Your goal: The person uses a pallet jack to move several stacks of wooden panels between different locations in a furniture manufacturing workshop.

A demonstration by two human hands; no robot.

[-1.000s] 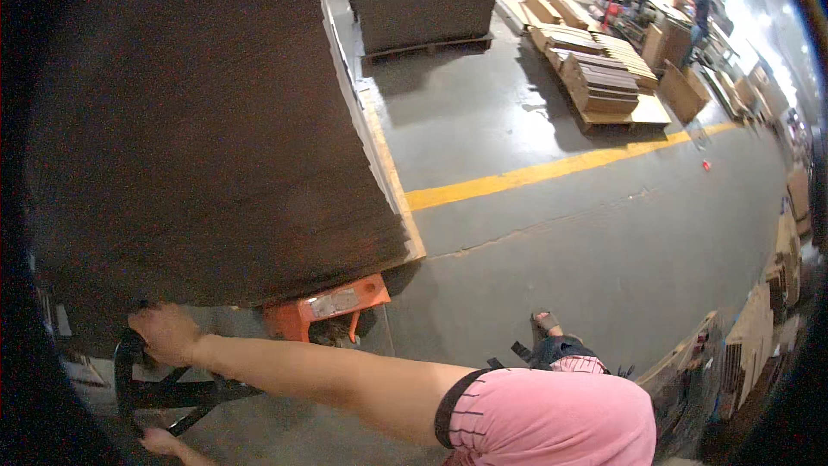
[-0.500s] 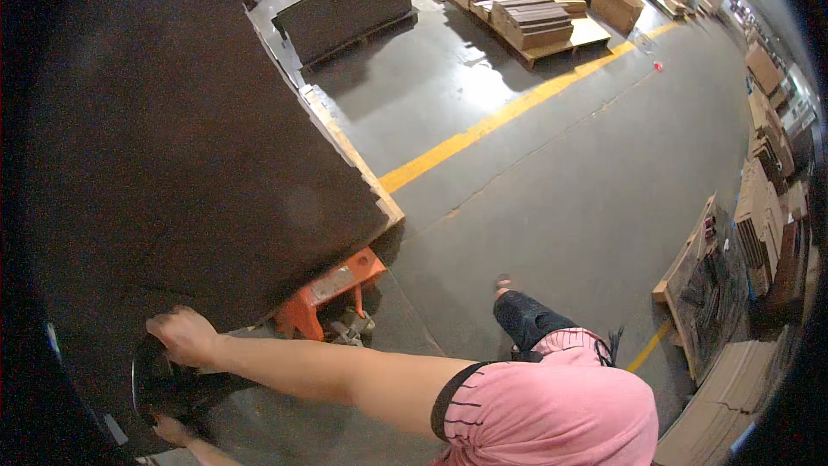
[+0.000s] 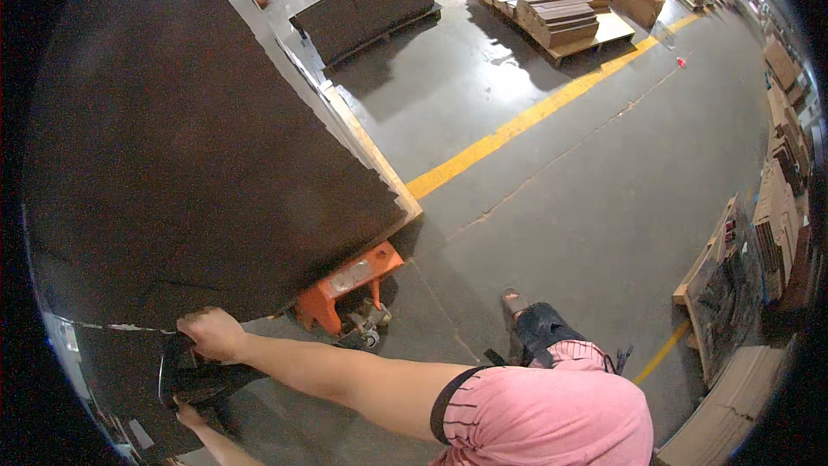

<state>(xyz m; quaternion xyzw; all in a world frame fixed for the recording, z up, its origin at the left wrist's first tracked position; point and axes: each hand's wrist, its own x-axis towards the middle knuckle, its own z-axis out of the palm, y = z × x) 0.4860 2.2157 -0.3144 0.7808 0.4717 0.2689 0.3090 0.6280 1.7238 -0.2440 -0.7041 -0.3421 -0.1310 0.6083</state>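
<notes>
At the lower left, my right hand [image 3: 212, 334] is closed around the upper part of a black loop-shaped pallet jack handle [image 3: 191, 384]. Its bare forearm crosses in from the pink sleeve. My left hand [image 3: 189, 415] closes on the lower side of that handle, its fingers partly hidden. The orange body of the pallet jack [image 3: 349, 280] shows beside a wooden pallet [image 3: 373, 151]. A tall, broad stack of dark brown sheets [image 3: 207, 147] rests on the pallet, close beyond my right hand.
Grey floor with a yellow line [image 3: 526, 125] stretches ahead. Farther off stand a stack of dark panels [image 3: 371, 9] and a pallet of brown boards [image 3: 556, 22]. On the right are a leaning wooden frame [image 3: 711, 293] and stacked cardboard [image 3: 733, 397]. My foot [image 3: 515, 300] is on the floor.
The stack, pallet jack and floor surroundings have shifted slightly right in view. Both hands keep their hold on the handle and appear a little farther right. More of my foot shows.
</notes>
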